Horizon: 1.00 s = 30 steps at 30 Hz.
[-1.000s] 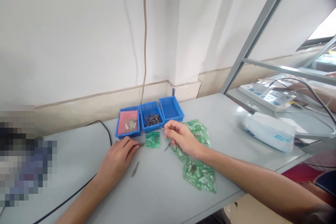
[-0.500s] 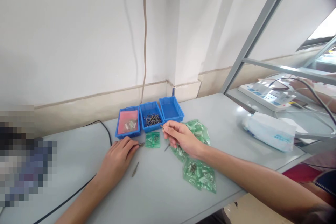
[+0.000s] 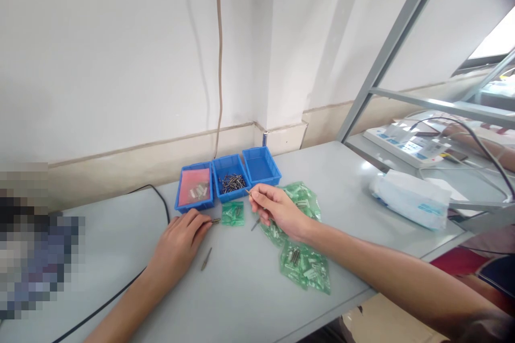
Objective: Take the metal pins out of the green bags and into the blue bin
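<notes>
My left hand [image 3: 181, 238] rests on the grey table with its fingertips pinching small metal pins [image 3: 215, 221], just left of a small green bag [image 3: 233, 214]. Between the thumb and fingers of my right hand [image 3: 276, 209] is a thin metal pin [image 3: 248, 192], held near the front of the middle blue bin [image 3: 219, 193], which holds many metal pins. A loose pin [image 3: 206, 259] lies on the table right of my left hand. Another pin [image 3: 255, 224] lies below my right fingers. Several green bags of parts [image 3: 306, 265] spread beside and beneath my right hand and wrist.
The left blue bin [image 3: 194, 206] holds a pink bag; the right blue bin [image 3: 261, 165] stands by the wall. A black cable [image 3: 167, 206] runs along the left. On the right are a white packet [image 3: 412, 198], a metal frame, a power strip [image 3: 396, 147] and another person's arm.
The whole view has shifted slightly. Both hands keep nearly the same places and grips, and the bins and bags have not visibly moved on the table.
</notes>
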Available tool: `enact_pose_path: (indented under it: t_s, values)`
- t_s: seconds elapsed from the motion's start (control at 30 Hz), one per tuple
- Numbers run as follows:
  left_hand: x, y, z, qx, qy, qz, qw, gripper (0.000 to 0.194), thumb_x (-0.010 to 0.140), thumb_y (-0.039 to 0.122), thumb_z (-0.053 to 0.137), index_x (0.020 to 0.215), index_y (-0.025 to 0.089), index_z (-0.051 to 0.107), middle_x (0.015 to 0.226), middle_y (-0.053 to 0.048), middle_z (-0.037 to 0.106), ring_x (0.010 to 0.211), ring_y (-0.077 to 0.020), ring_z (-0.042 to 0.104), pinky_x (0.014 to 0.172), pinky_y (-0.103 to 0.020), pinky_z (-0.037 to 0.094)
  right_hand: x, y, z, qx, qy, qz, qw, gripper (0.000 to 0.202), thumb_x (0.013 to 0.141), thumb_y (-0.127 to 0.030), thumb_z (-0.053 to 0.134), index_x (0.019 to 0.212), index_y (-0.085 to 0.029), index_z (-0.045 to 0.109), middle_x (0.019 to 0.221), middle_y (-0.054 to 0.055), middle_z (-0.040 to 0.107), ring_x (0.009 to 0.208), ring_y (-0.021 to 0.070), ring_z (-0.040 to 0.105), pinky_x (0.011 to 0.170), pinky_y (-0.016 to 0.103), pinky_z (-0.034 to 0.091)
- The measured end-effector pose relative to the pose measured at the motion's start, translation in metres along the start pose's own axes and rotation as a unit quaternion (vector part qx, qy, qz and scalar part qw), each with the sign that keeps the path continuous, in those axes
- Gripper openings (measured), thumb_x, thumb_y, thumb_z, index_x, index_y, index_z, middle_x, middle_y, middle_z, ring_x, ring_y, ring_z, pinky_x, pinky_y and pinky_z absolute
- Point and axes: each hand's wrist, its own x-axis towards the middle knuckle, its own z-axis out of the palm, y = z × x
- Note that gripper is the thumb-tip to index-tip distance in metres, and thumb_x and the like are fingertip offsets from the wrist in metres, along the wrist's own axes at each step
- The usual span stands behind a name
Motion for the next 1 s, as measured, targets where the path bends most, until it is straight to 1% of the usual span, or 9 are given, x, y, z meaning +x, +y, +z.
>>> enact_pose_path:
  t_s: [0.4, 1.0]
  values:
    - [-0.0004, -0.0009, 0.0014, 0.007, 0.002, 0.001, 1.000, 0.032, 0.114, 0.040, 0.042, 0.108, 0.024, 0.068, 0.100, -0.003, 0.067, 0.083, -0.0221, 0.061, 0.079, -0.036, 0.045, 0.0001, 0.0009, -0.0003, -0.009, 0.005, 0.003, 1.000, 0.037, 0.098, -0.055, 0.069, 0.087, -0.020, 0.060, 0.079, -0.002, 0.061, 0.052, 0.0065, 0.044, 0.049, 0.019, 0.038]
    - [0.0014, 0.0009, -0.0008, 0.007, 0.003, -0.001, 1.000, 0.035, 0.114, 0.042, 0.040, 0.107, 0.024, 0.070, 0.099, -0.004, 0.068, 0.083, -0.0213, 0.063, 0.077, -0.036, 0.048, -0.0002, -0.0018, 0.0005, -0.016, 0.010, 0.000, 1.000, 0.041, 0.095, -0.059, 0.070, 0.086, -0.021, 0.060, 0.078, -0.002, 0.061, 0.052, 0.0079, 0.043, 0.048, 0.021, 0.038]
